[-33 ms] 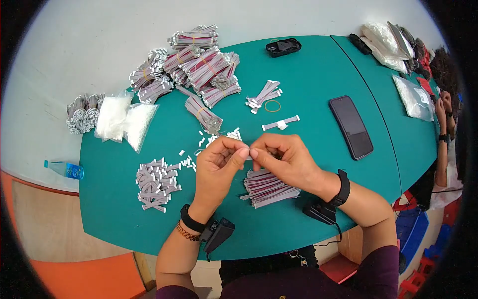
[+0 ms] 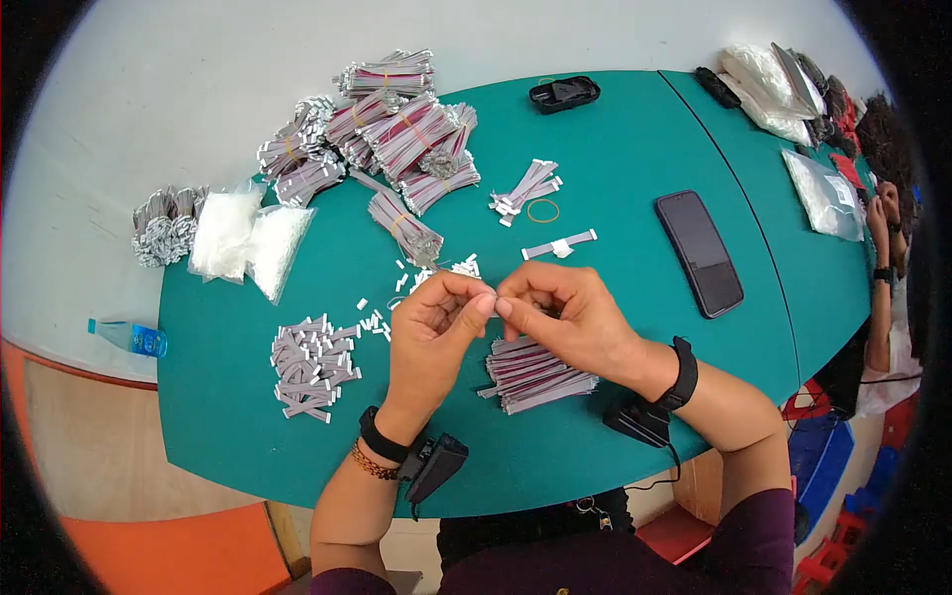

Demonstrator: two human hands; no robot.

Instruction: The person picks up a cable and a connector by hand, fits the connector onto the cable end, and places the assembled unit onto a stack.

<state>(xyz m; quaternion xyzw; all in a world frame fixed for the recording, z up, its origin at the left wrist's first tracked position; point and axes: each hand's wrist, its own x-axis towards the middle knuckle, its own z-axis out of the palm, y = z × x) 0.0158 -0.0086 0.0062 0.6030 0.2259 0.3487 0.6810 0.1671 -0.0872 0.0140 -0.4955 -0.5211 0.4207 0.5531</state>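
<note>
My left hand (image 2: 431,332) and my right hand (image 2: 575,322) meet fingertip to fingertip above the table. Both are closed in a pinch, thumb against forefinger. Whatever lies between the tips is too small and covered to make out. Just beyond my left fingers are loose small white connector pieces (image 2: 375,323), partly hidden by that hand. Beneath my right hand lies a stack of grey and dark-red flat cables (image 2: 540,375). A heap of short grey flat cables with white ends (image 2: 315,367) sits to the left of my left hand.
Rubber-banded cable bundles (image 2: 407,129) pile up at the far left, near bags of white pieces (image 2: 223,233) and a plastic bottle (image 2: 129,337). A phone (image 2: 699,253) lies right, a short cable (image 2: 560,245) and rubber band (image 2: 542,210) ahead. Another person's hands (image 2: 883,213) show far right.
</note>
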